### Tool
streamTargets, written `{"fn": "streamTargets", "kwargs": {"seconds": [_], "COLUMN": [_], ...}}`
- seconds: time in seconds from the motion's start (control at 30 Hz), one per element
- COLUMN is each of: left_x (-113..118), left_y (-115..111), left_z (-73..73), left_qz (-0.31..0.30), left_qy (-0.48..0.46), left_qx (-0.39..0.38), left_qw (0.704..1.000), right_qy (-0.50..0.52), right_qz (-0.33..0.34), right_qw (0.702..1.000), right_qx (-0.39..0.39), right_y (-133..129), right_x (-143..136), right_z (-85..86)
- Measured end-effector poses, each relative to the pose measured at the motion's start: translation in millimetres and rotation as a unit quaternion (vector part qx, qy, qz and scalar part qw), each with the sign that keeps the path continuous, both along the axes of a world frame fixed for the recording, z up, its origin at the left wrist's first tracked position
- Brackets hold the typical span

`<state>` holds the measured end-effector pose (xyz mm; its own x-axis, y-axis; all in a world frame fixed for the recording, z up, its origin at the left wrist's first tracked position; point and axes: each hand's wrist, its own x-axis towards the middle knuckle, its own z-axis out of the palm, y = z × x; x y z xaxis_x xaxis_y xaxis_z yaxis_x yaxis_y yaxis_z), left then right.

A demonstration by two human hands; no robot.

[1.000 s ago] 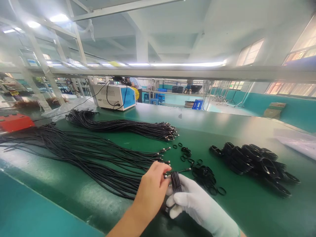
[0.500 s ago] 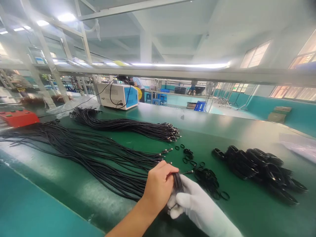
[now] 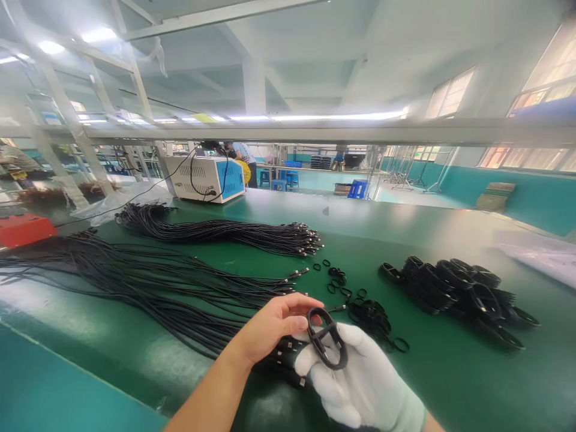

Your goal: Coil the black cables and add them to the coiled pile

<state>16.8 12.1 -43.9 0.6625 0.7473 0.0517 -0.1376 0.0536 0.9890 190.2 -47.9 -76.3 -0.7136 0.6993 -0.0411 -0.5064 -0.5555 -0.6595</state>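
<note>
A coiled black cable [image 3: 342, 354] is held between my two hands, its loop facing up towards me with a strand across the middle. My bare left hand [image 3: 275, 324] pinches the coil's upper left edge between thumb and fingers. Below and to the right, my white-gloved right hand [image 3: 360, 378] cradles the coil, its fingers curled under it. Loose black cables [image 3: 189, 294] lie to the left, with some plug ends just under my hands. Small black rings [image 3: 371, 318] are scattered and heaped beyond my right hand.
A second bundle of black cables [image 3: 225, 233] lies farther back. Several coiled cables [image 3: 450, 285] are piled at the right. A white and blue machine [image 3: 207, 179] and a red box [image 3: 26, 230] stand on the green table [image 3: 432, 231]. A clear plastic sheet [image 3: 540, 261] lies far right.
The coil has turned from edge-on to showing its open loop. My left hand has loosened from a wrapped grip to a pinch, and my right palm has turned upward. The view has shifted slightly.
</note>
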Motion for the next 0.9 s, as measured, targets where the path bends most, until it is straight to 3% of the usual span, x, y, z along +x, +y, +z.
{"fn": "streamTargets", "kwargs": {"seconds": [0.1,0.2,0.3,0.43,0.5,0.57,0.67,0.73,0.8,0.9], "left_x": [2,4,6,4,0,-4,-6,-5,-1,3], "left_y": [3,2,0,0,2,5,14,17,15,10], "left_z": [-3.0,0.1,2.6,1.9,1.3,0.0,-5.3,-9.8,-13.6,-17.8], "left_qz": [0.06,0.112,0.143,0.225,0.265,0.289,0.282,0.253,0.227,0.209], "left_qy": [0.039,0.102,0.123,0.114,0.122,0.137,0.166,0.193,0.225,0.265], "left_qx": [0.014,0.028,0.045,0.069,0.079,0.085,0.097,0.115,0.14,0.19], "left_qw": [0.997,0.988,0.981,0.965,0.953,0.944,0.94,0.941,0.937,0.922], "right_qy": [-0.069,-0.231,-0.325,-0.338,-0.361,-0.459,-0.651,-0.708,-0.76,-0.824], "right_qz": [-0.116,-0.221,-0.23,-0.247,-0.277,-0.323,-0.39,-0.419,-0.42,-0.386], "right_qw": [0.991,0.943,0.907,0.895,0.875,0.805,0.616,0.528,0.453,0.373], "right_qx": [0.026,0.093,0.137,0.155,0.168,0.194,0.212,0.209,0.204,0.184], "right_y": [4,8,9,7,7,13,36,59,84,119], "right_x": [-7,-10,-9,-6,-1,10,45,76,106,138], "right_z": [-0.8,-0.5,-0.5,1.3,6.3,15.1,31.0,38.1,38.5,28.3]}}
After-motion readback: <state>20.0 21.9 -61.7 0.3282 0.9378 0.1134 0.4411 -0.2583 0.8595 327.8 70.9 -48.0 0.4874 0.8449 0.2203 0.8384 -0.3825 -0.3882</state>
